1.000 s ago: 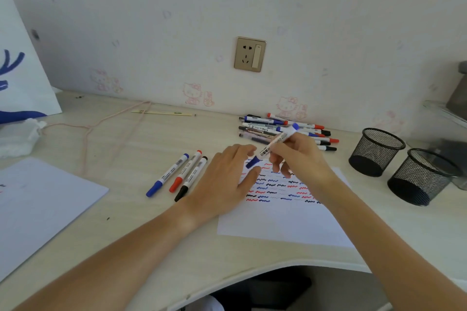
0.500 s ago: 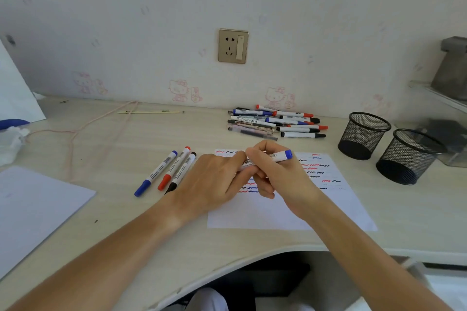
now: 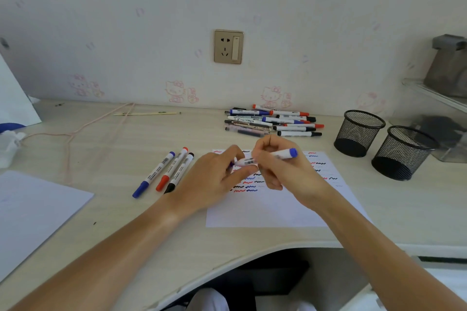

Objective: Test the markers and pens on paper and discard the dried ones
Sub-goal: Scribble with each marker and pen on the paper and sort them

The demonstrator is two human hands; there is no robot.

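Note:
A white marker with a blue end (image 3: 283, 154) lies nearly level above the test paper (image 3: 275, 207), which carries several red, blue and black squiggles. My right hand (image 3: 283, 171) grips the marker's barrel. My left hand (image 3: 214, 179) pinches its left end, where the blue cap is mostly hidden by my fingers. Three tested markers, blue (image 3: 154, 175), red (image 3: 172, 168) and black (image 3: 180, 173), lie side by side left of the paper. A pile of several markers and pens (image 3: 273, 122) sits near the wall.
Two black mesh pen cups (image 3: 358, 134) (image 3: 401, 153) stand at the right. A second white sheet (image 3: 32, 212) lies at the left front, with crumpled tissue (image 3: 8, 142) and a pink cord (image 3: 70, 134) behind it. The desk's curved front edge is below my arms.
The marker swung from tilted, cap end down, to nearly level with its blue end pointing right. My left hand closed on its left end. The camera view shifted right.

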